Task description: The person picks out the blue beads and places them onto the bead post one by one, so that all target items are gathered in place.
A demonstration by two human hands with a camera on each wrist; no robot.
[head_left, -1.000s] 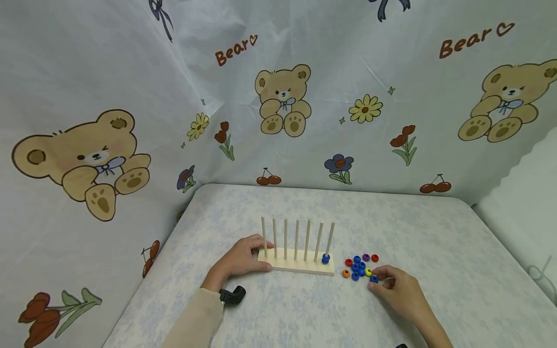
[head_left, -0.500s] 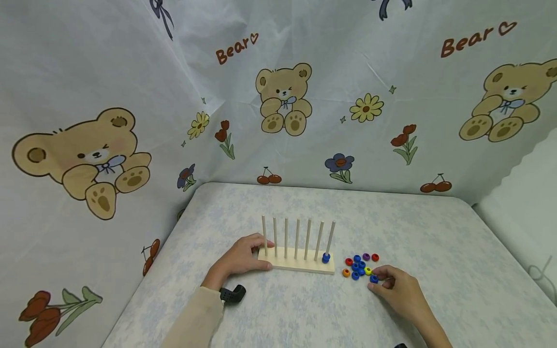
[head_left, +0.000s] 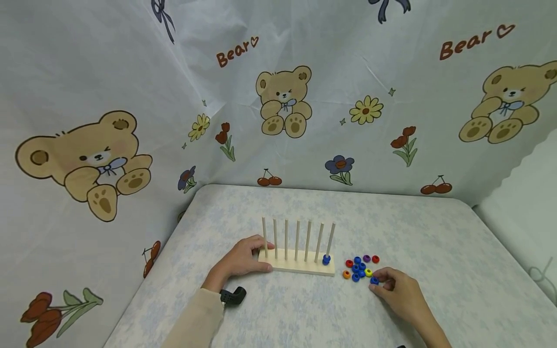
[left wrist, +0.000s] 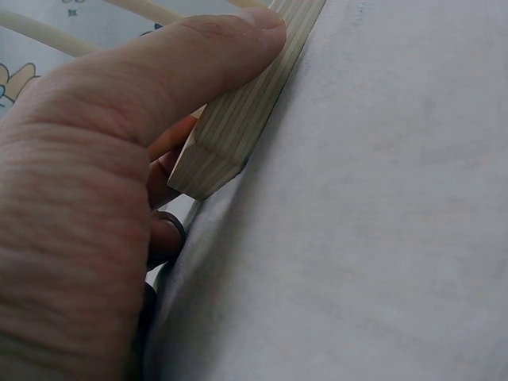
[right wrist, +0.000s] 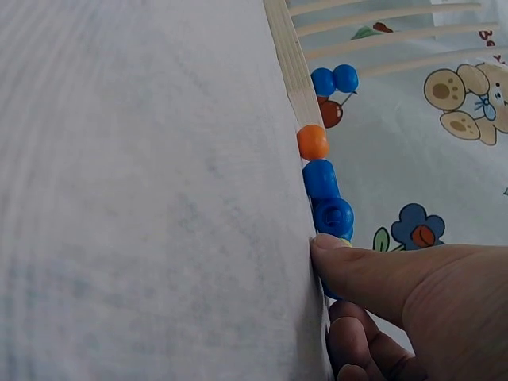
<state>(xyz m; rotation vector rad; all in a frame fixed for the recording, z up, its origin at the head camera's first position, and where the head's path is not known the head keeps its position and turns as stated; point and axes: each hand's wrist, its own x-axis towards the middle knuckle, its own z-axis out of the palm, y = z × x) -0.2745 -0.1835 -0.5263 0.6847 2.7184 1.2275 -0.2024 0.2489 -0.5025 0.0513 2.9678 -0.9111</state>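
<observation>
My left hand [head_left: 243,256] grips the left end of a pale wooden base [head_left: 300,263] with a row of several upright pegs. The left wrist view shows its thumb lying along the edge of the base [left wrist: 230,119], with the other fingers behind. On the rightmost peg sit two blue beads [right wrist: 335,80], one above the other. At the right edge of a bead cluster, my right hand [head_left: 402,295] pinches a blue bead [head_left: 374,280] between thumb and index finger, low at the tabletop. The thumb hides most of that bead in the right wrist view.
Loose beads lie right of the base: several blue beads [head_left: 356,277], an orange bead [head_left: 346,274], a yellow bead [head_left: 368,272], a purple bead [head_left: 367,258] and two red beads [head_left: 375,259]. A bear-print sheet [head_left: 174,96] hangs behind the pale patterned table [head_left: 304,314].
</observation>
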